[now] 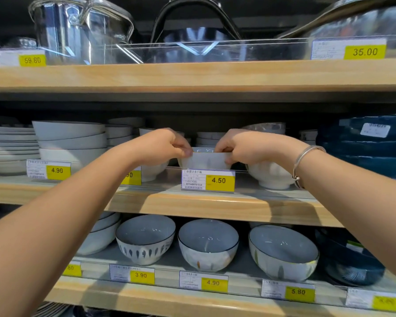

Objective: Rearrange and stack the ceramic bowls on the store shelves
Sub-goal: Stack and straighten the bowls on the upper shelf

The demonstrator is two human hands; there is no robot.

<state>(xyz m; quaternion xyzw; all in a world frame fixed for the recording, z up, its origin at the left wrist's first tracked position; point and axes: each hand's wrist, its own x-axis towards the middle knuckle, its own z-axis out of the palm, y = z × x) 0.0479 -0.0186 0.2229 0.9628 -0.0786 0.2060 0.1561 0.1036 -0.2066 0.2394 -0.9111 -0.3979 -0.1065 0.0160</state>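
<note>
A small white ceramic bowl (204, 160) sits upright on the middle shelf (192, 202), just behind the 4.50 price tag (208, 180). My left hand (164, 143) pinches its rim on the left side and my right hand (240, 145) pinches its rim on the right. Beside it stand another white bowl (269, 176) on the right and one (150, 171) on the left, partly hidden by my arms. More stacked white bowls (209, 136) stand behind it.
A stack of larger white bowls (71, 140) and plates (9, 143) fill the middle shelf's left; dark blue bowls (364, 147) fill its right. The lower shelf holds several patterned bowls (207, 244). Glass pots (78, 28) stand on the top shelf. A clear rail runs along each shelf front.
</note>
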